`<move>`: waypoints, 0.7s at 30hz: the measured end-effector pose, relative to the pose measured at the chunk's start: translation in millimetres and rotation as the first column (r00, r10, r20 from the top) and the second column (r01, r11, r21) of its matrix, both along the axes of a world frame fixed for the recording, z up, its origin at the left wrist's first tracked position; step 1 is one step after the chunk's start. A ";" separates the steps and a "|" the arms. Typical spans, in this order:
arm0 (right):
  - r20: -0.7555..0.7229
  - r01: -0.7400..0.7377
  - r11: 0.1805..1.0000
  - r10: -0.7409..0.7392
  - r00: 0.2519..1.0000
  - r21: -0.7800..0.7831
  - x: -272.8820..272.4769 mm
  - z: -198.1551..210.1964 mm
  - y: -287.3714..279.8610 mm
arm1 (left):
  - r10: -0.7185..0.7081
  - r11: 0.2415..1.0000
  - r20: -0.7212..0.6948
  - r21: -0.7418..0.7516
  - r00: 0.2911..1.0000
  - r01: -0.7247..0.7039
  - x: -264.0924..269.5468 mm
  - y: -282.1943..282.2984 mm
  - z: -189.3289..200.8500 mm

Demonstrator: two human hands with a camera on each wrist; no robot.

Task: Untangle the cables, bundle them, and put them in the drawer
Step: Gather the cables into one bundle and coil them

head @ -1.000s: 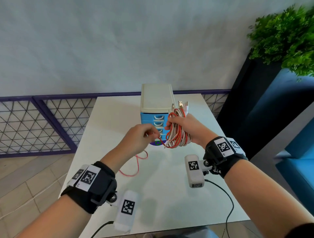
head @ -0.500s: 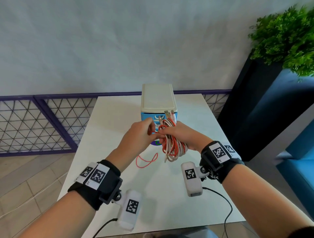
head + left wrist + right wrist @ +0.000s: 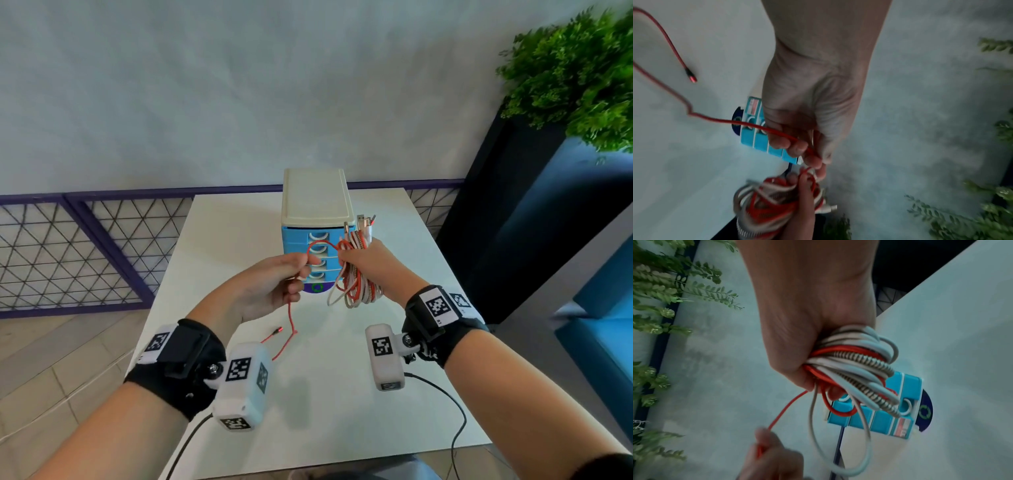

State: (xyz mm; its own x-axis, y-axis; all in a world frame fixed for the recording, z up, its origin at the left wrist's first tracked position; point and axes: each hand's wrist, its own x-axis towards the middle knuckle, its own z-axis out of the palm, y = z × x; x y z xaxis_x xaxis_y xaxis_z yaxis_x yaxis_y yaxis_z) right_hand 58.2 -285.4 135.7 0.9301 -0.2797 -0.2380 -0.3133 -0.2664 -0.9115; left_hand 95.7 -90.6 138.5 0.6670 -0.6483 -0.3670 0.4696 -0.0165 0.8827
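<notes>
**Winding the red tail onto the bundle**

Looking from the head view, your right hand [image 3: 368,265] clenches the bundle [image 3: 356,284] in the air in front of the drawers [image 3: 317,263], all of them closed. Your left hand [image 3: 274,287] pinches the red cable [image 3: 291,318], whose loose end trails onto the table [image 3: 342,377].

Left wrist view: fingers [image 3: 797,146] curled on the red strand — plug [image 3: 692,78] lying free.

Right wrist view: fist closed round white, red and braided loops. A label shows on the drawer unit [image 3: 902,428], too blurred to read.

You're mid-bundling, I'd say — next, wrap the tail round, then open a drawer.
</notes>
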 end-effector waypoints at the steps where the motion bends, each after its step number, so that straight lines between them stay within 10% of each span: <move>1: 0.027 -0.009 0.999 0.008 1.000 0.031 1.3 -1.1 4.0 | -0.012 1.000 0.026 -0.004 1.000 0.012 -4.2 -5.1 1.7; 13: 0.101 -0.378 0.746 0.390 0.915 0.548 -6.8 3.0 21.8 | -0.125 0.965 0.336 0.259 0.933 0.036 -14.3 -29.2 13.0; 21: 0.070 0.013 0.953 -0.036 0.997 0.304 -0.1 -3.0 12.5 | -0.147 0.970 0.133 0.213 0.980 0.117 -14.6 -23.1 16.0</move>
State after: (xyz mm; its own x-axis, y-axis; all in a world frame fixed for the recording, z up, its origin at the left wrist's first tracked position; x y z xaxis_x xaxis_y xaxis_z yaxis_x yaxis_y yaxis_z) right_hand 58.1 -272.9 132.7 0.9419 -0.2283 -0.2462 -0.2453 0.0331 -0.9689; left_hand 81.1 -113.6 154.5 0.6368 -0.6566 -0.4041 0.3164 -0.2554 0.9136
